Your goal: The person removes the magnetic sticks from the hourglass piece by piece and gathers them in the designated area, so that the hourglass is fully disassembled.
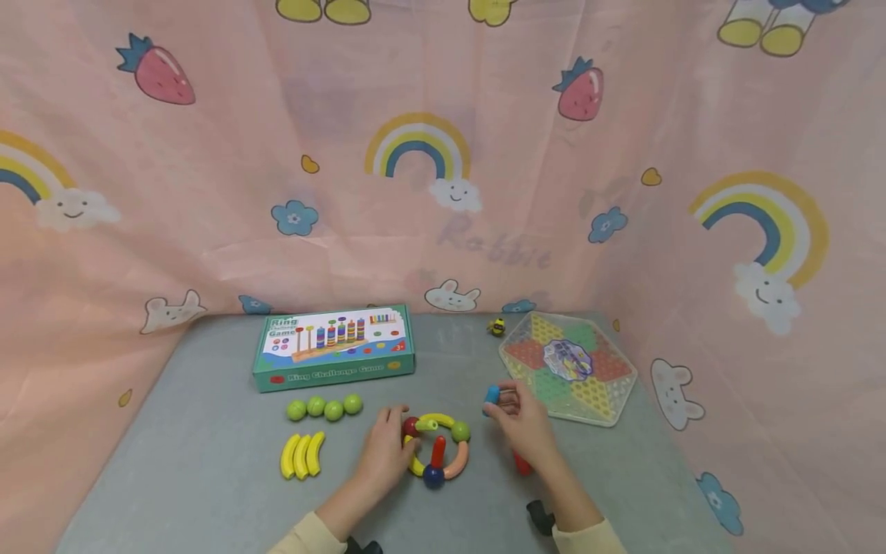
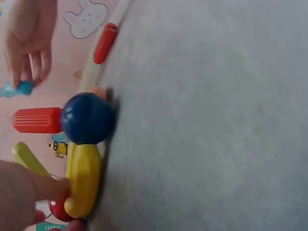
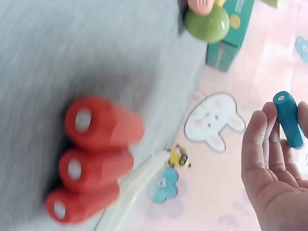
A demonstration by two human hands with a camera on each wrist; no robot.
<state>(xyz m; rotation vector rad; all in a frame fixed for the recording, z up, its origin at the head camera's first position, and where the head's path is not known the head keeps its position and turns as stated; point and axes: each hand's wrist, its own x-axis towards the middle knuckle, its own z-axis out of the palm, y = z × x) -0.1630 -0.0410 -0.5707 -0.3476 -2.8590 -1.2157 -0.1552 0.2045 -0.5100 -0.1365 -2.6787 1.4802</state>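
A ring of curved toy rods and balls lies on the grey table. Its parts include a red ball [image 1: 411,426], a green ball [image 1: 460,432], a dark blue ball [image 1: 434,477] and a peach curved rod [image 1: 457,462]. A straight red rod [image 1: 439,450] stands on the blue ball, and a lime rod [image 1: 427,425] sticks up from the red one. My left hand [image 1: 386,446] grips the ring's left side, thumb on a yellow curved rod [image 2: 84,180] by the red ball. Above the table, right of the ring, my right hand [image 1: 529,427] pinches a short blue rod [image 3: 288,119].
Three red rods [image 3: 103,122] with silvery ends lie beneath the right hand. Left of the ring are several green balls [image 1: 334,410] and three yellow curved rods [image 1: 301,455]. Behind stand a green game box [image 1: 332,373], a bee figure [image 1: 496,328] and a hexagonal board [image 1: 602,408].
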